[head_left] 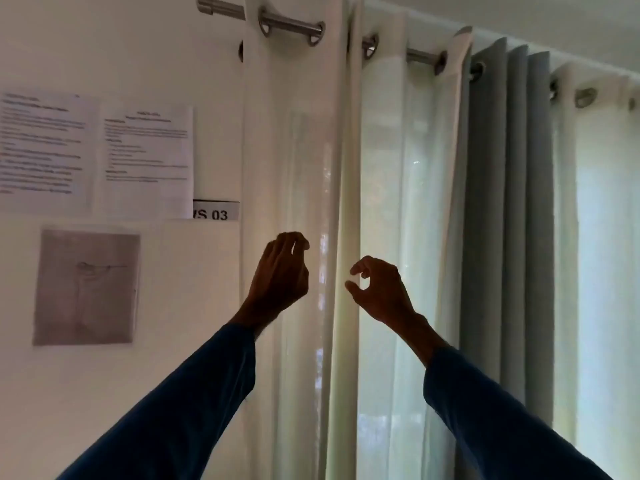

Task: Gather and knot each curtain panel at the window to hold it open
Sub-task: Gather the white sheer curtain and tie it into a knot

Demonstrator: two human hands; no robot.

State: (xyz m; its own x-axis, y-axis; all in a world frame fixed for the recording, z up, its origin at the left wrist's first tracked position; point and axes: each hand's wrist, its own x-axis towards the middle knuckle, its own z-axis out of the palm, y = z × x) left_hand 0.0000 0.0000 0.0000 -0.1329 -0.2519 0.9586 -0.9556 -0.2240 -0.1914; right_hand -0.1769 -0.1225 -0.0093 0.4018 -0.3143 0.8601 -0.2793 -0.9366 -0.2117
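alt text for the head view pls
A left hand and right hand, fingers curled, reach up at a cream curtain panel hanging unknotted on a metal rod; any hold on fabric is unclear. Grey curtain right, papers on wall left.

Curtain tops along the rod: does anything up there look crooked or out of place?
Yes. The top corner of the white curtain panel, beside the grey curtain panel, curls over past its last grommet. On the wall, a printed sheet hides part of the WS 03 label.

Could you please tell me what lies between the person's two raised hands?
In the head view, a vertical fold of the white curtain panel hangs between the left hand and the right hand.
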